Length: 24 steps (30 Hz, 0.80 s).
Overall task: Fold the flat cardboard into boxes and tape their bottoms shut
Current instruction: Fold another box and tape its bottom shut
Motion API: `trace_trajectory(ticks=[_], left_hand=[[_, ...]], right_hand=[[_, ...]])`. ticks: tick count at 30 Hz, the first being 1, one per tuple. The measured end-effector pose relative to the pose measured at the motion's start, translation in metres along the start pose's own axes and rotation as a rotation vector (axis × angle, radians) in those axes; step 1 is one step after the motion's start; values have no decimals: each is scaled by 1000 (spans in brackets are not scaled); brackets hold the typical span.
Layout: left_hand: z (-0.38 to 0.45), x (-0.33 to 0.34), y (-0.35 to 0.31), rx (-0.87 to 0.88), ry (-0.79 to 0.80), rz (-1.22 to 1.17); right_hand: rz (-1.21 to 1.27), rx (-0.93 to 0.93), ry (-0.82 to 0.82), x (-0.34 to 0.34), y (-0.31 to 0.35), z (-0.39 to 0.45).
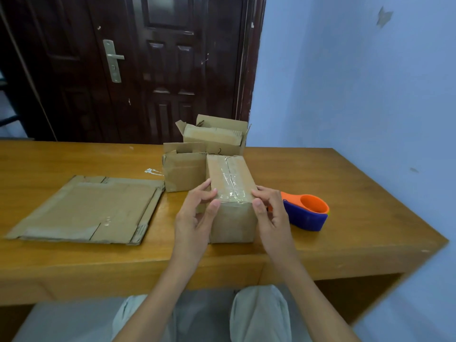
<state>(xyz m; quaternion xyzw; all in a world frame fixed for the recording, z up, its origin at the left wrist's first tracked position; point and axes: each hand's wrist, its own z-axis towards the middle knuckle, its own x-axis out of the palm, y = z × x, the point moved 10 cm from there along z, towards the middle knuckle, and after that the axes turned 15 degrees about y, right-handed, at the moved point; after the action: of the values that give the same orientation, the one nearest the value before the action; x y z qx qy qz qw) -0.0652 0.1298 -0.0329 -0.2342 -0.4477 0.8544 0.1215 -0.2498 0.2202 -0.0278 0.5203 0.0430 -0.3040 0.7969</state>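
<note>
Now, your brown cardboard box with clear tape along its top seam point(230, 193) stands on the wooden counter point(345, 193) straight ahead of you, with the taped bottom turned up. Its long axis runs away from you, so the near end faces your chest. Your left hand point(195, 215) rests against the near-left upper corner, fingers point(209, 191) loosely bent and touching the edge, thumb on the front face. Your right hand point(270, 211) mirrors it at the near-right corner, fingers curled lightly on the top edge and thumb against the front. Neither hand is clamped hard; both bracket the box. The tape looks complete, so I judge this box done and ready to set aside. Both hands are equally near; a lift would run along that long axis toward the two open-topped cardboard boxes point(195, 164) just behind. The flat sheet of cardboard point(88, 208) lies to your left, nearer your left hand. The orange-and-blue tape dispenser point(308, 213) sits just right of your right hand.
</note>
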Motion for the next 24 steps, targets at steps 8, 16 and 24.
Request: trace_trajectory(ticks=[8,16,24], left_hand=[[16,-6,26,-398,168,-143],[47,-13,13,-487,263,-19],[46,-37,-44,-307,253,15]], right_hand=[[216,313,96,-12,-21,12],[62,494,288,-6,-1,38],[-66,340,203,-34,47,42]])
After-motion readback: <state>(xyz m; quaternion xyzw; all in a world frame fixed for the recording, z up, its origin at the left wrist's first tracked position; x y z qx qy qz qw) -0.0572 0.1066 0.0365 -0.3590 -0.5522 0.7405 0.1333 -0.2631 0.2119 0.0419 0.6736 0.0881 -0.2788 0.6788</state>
